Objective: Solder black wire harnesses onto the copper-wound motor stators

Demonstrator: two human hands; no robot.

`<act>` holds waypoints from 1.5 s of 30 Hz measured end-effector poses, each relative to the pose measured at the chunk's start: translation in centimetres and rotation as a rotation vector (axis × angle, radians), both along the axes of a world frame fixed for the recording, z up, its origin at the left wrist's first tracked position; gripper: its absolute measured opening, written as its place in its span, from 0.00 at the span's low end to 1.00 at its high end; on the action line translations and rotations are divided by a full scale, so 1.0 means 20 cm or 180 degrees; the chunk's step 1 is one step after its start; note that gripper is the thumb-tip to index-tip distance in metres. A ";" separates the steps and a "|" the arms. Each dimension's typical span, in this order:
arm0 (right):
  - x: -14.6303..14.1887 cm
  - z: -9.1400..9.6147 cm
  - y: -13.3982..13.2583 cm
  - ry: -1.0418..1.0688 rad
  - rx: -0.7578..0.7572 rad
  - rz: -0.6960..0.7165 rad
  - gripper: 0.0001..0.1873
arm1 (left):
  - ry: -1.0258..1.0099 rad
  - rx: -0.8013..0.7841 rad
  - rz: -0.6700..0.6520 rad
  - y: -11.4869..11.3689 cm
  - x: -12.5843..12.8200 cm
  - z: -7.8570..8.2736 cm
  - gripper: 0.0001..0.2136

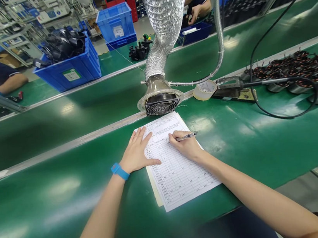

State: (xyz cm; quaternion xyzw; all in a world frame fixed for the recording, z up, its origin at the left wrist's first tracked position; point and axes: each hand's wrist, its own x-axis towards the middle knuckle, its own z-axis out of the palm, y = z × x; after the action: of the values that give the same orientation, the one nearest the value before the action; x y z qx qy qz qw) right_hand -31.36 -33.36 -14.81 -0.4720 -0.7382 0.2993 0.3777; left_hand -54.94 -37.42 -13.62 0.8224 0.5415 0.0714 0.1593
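A printed form sheet (180, 171) with a table of rows lies on the green bench (56, 210) in front of me. My left hand (138, 152) rests flat on the sheet's left edge, fingers spread and open, with a blue wristband (119, 171) on the wrist. My right hand (185, 145) is closed around a pen (187, 136), whose tip touches the upper part of the sheet.
A silver flexible duct (164, 24) ends in a fan hood (160, 102) just behind the sheet. A tape roll (205, 90), a black cable (290, 113) and several wound motor stators (302, 71) lie right. Blue crates (73, 69) and other people's arms lie beyond the conveyor.
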 end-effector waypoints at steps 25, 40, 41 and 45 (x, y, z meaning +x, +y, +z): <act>0.03 -0.02 0.01 0.0107 0.0141 -0.0242 0.22 | 0.0005 0.0065 -0.0015 0.00 0.00 -0.01 0.56; 0.04 -0.01 0.02 0.0029 -0.0014 -0.0014 0.23 | 0.0065 0.0023 -0.0003 0.00 0.00 0.00 0.55; 0.04 -0.01 0.02 0.0026 -0.0004 -0.0010 0.23 | 0.0074 0.0019 -0.0004 0.00 0.01 0.00 0.55; 0.03 -0.01 0.01 0.0047 -0.0001 -0.0014 0.23 | 0.0117 -0.0001 -0.0001 0.00 0.01 0.01 0.56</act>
State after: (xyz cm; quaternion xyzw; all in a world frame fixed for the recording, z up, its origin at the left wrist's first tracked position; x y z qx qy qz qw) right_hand -30.68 -33.09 -14.94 -0.4714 -0.7343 0.3021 0.3838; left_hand -54.71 -37.46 -13.47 0.8236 0.5443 0.0563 0.1495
